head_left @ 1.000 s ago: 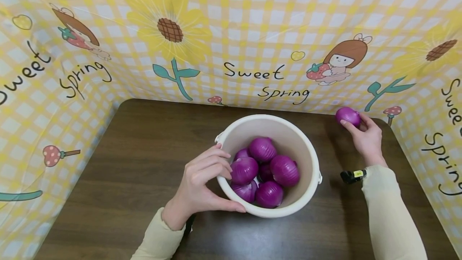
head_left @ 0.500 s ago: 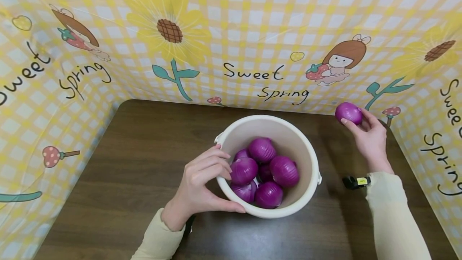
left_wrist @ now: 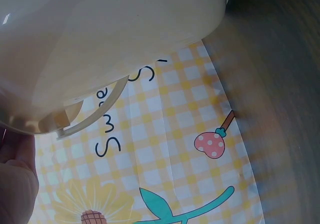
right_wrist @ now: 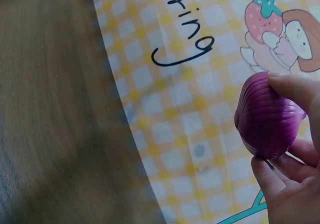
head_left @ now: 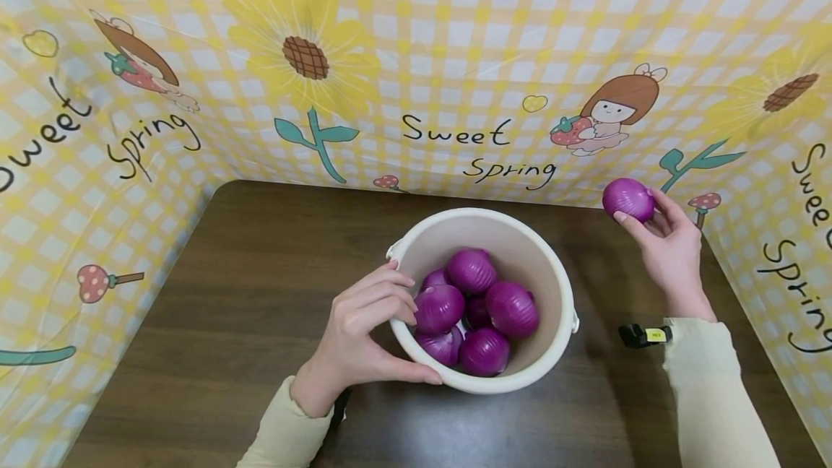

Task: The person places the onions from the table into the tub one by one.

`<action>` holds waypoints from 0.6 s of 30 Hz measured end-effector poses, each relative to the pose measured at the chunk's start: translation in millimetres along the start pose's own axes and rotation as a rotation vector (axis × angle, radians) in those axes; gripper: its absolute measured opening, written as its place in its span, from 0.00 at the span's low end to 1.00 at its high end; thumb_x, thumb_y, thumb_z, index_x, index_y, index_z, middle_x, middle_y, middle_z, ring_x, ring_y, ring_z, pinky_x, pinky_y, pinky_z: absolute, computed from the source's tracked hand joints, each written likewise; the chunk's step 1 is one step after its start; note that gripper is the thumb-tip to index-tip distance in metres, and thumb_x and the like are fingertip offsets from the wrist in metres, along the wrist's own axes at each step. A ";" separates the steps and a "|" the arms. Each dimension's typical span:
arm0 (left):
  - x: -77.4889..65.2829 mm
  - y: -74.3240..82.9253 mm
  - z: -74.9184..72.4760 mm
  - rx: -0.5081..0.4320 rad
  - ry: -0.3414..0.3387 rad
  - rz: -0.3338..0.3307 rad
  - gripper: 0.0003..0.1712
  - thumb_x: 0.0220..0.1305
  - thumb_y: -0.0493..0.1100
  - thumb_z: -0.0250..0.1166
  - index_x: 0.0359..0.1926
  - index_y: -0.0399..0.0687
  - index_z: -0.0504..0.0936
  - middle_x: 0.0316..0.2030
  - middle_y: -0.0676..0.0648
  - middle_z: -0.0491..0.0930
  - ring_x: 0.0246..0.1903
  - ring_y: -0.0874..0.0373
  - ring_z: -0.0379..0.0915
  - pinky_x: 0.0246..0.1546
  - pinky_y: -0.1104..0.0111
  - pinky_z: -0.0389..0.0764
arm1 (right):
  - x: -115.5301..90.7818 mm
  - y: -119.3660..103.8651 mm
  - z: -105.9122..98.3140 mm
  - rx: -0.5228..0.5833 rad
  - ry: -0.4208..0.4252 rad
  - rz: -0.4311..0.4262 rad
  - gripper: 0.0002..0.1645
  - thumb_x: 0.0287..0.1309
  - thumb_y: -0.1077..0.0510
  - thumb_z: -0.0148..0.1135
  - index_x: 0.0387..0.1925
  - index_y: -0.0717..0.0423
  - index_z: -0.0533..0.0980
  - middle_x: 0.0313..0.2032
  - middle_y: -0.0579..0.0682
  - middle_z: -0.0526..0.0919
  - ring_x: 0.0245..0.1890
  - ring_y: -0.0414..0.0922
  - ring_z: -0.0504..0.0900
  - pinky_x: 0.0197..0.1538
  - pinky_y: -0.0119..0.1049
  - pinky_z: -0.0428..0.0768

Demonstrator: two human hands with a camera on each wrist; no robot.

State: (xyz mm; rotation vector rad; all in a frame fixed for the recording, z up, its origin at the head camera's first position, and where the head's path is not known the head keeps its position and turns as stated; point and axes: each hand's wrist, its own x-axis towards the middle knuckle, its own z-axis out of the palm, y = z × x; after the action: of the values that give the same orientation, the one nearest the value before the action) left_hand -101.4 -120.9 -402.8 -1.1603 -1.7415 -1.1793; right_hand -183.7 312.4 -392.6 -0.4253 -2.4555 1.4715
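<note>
A white bucket [head_left: 560, 352] stands on the brown table with several purple onions [head_left: 484, 351] inside. My left hand [head_left: 356, 331] holds the bucket's left rim, thumb at the near side and fingers over the edge. In the left wrist view the bucket's wall [left_wrist: 115, 29] and part of its handle [left_wrist: 100, 114] show, with my fingers at the lower left. Off to the bucket's right, my right hand [head_left: 672, 255] grips one purple onion [head_left: 627, 200] between thumb and fingers, raised near the back right corner. The right wrist view shows this onion [right_wrist: 267, 116] pinched from both sides.
Yellow checked cloth [head_left: 442, 35] with printed flowers and lettering walls in the back and both sides. The wooden table [head_left: 214, 316] extends left of the bucket. A black strap device [head_left: 640, 336] sits at my right wrist.
My right hand has lifted the onion slightly, and my right forearm has drawn a little right and toward me. The left hand and bucket stay put.
</note>
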 end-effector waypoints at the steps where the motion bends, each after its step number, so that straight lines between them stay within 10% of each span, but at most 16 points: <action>1: -0.2 0.2 -0.1 0.000 -0.002 -0.002 0.34 0.40 0.69 0.82 0.26 0.46 0.78 0.29 0.49 0.81 0.40 0.48 0.81 0.60 0.46 0.77 | -1.0 -1.2 -0.1 0.003 0.000 -0.007 0.46 0.63 0.47 0.71 0.78 0.46 0.61 0.73 0.58 0.65 0.69 0.50 0.70 0.64 0.27 0.71; 18: -0.6 1.1 -0.3 -0.008 -0.008 -0.010 0.34 0.39 0.68 0.83 0.26 0.46 0.79 0.29 0.49 0.81 0.40 0.48 0.81 0.60 0.45 0.77 | -16.8 -21.4 0.6 0.016 0.003 -0.056 0.46 0.62 0.49 0.73 0.77 0.44 0.62 0.71 0.57 0.68 0.67 0.49 0.73 0.60 0.22 0.73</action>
State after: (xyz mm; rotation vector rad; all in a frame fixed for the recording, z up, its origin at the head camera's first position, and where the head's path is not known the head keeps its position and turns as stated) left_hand -100.1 -121.2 -402.9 -1.1639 -1.7517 -1.1895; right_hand -170.9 296.1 -375.0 -0.3528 -2.4315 1.4654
